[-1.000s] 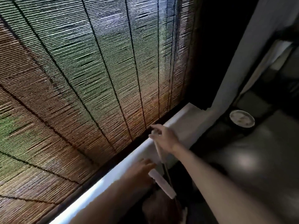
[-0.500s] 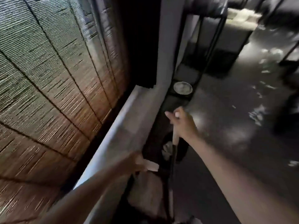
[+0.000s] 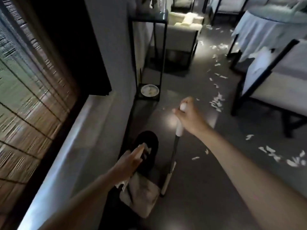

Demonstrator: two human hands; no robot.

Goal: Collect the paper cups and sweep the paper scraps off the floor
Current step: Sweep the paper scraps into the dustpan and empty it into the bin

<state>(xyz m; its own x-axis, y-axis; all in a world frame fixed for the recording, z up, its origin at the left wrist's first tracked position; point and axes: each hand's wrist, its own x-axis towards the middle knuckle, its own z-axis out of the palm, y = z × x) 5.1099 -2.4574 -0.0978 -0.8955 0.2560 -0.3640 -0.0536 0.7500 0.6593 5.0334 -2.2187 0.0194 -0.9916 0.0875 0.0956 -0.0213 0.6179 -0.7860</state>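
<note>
My right hand [image 3: 188, 113] grips the white top of a broom handle [image 3: 178, 128]; its dark shaft slants down to the floor beside my legs. Lower left, my left hand [image 3: 129, 161] holds the pale handle of a grey dustpan [image 3: 141, 195], which hangs below the hand. The hand is blurred, so its grip is hard to read. A black bin [image 3: 147, 140] stands just beyond that hand, with white things inside. White paper scraps [image 3: 216, 102] are strewn across the dark floor to the right, with more scraps [image 3: 282, 157] nearer me. I see no paper cup clearly.
A bamboo blind [image 3: 33, 97] and a white window sill [image 3: 79, 138] run along the left. A black metal stand [image 3: 163, 52] has a plate [image 3: 149, 90] on its bottom shelf. White-cushioned chairs [image 3: 274, 80] and a cloth-covered table [image 3: 265, 27] crowd the right.
My view has swung from the blind to the room and floor. Both hands came away from the sill, the right carrying the broom, the left the dustpan.
</note>
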